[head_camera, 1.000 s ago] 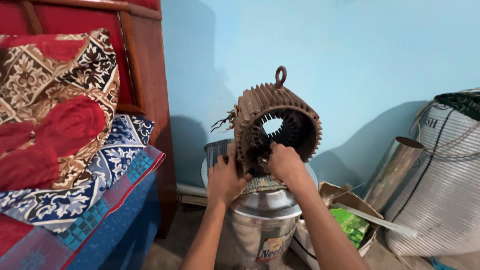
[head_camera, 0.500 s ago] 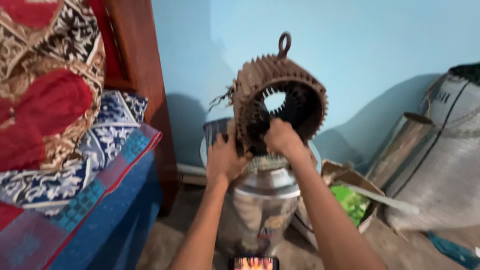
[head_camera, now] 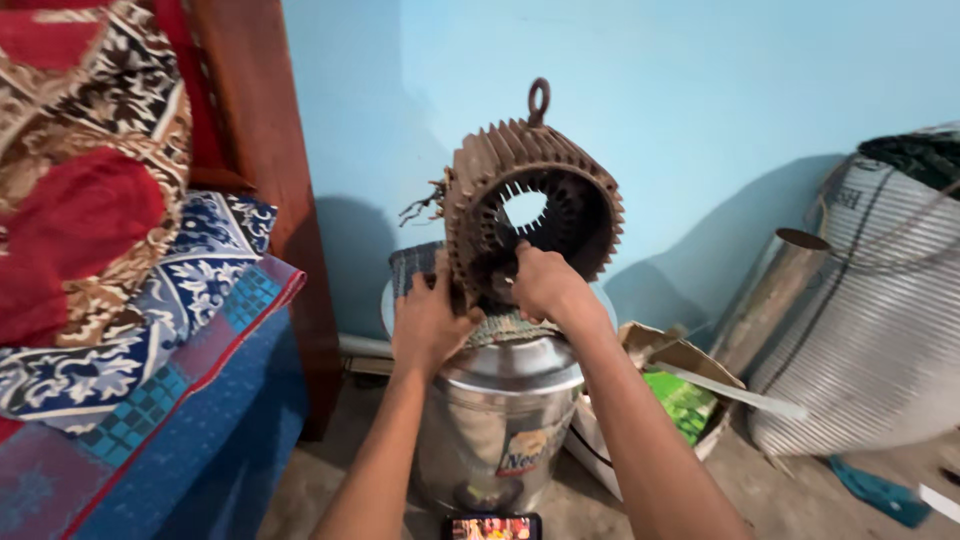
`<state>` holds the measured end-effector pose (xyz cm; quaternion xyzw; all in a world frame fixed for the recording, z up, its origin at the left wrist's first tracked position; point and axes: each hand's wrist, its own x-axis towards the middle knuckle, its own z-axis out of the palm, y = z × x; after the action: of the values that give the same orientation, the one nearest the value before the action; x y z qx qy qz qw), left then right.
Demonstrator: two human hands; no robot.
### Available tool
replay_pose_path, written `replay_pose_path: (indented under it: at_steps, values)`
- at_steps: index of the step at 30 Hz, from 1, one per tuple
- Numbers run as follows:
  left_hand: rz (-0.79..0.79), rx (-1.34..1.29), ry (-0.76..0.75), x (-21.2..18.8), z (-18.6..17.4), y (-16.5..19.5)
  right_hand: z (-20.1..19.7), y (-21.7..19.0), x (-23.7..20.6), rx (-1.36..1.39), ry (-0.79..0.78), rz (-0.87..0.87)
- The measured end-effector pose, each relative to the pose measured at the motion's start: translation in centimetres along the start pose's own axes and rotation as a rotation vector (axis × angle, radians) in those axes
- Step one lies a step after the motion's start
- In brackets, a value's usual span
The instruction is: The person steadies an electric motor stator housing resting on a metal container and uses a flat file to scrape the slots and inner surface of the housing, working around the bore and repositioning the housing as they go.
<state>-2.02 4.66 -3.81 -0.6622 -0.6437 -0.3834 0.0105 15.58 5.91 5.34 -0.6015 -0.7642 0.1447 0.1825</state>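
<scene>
A rusty finned motor housing (head_camera: pixel 560 170) with a lifting eye on top stands on edge on a cloth-covered steel drum (head_camera: pixel 500 410). Its hollow, slotted core faces me. My left hand (head_camera: pixel 430 325) grips the lower left rim of the housing. My right hand (head_camera: pixel 540 285) reaches into the bottom of the opening, fingers curled on the inner edge. Frayed wire ends stick out at the housing's upper left.
A bed with patterned blankets (head_camera: pixel 130 330) and a wooden headboard (head_camera: pixel 260 150) fills the left. Right of the drum sit a cardboard box (head_camera: pixel 680 390) with green packets, a metal pipe (head_camera: pixel 770 290) and a large wire coil (head_camera: pixel 880 320) against the blue wall. A phone (head_camera: pixel 490 526) shows at the bottom edge.
The view has drawn closer and shifted slightly. Both hands stay on the housing, which keeps its place on the drum.
</scene>
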Motion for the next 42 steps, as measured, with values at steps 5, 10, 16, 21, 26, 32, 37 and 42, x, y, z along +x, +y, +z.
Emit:
replay_pose_path:
  at_steps: [5,10,16,21,26,32,37,42]
  values:
    - [-0.042,0.001,-0.001,0.2,0.4,0.1,2.8,2.2,-4.6,-0.365,0.19,-0.06]
    - [0.049,0.019,0.045,-0.1,0.5,-0.4,0.9,-0.4,0.7,-0.265,0.205,-0.108]
    - [-0.023,-0.026,-0.058,-0.2,0.0,0.1,1.4,2.0,-1.5,-0.34,0.141,-0.15]
    - [-0.029,-0.006,-0.016,-0.5,-0.5,0.8,3.6,2.9,-1.2,-0.336,0.168,-0.091]
    - [-0.008,-0.027,0.001,-0.5,-0.6,0.7,1.8,0.5,1.8,-0.289,0.185,-0.132]
    - [-0.008,-0.019,0.011,-0.4,-0.3,0.5,2.8,2.9,-3.7,-0.456,0.028,0.007]
    - [-0.005,-0.04,-0.013,-0.5,0.1,0.2,1.9,0.4,0.5,-0.322,0.225,-0.123]
    - [0.062,-0.105,0.089,-0.5,-1.5,0.8,1.6,-0.1,-5.1,-0.404,0.179,-0.092]
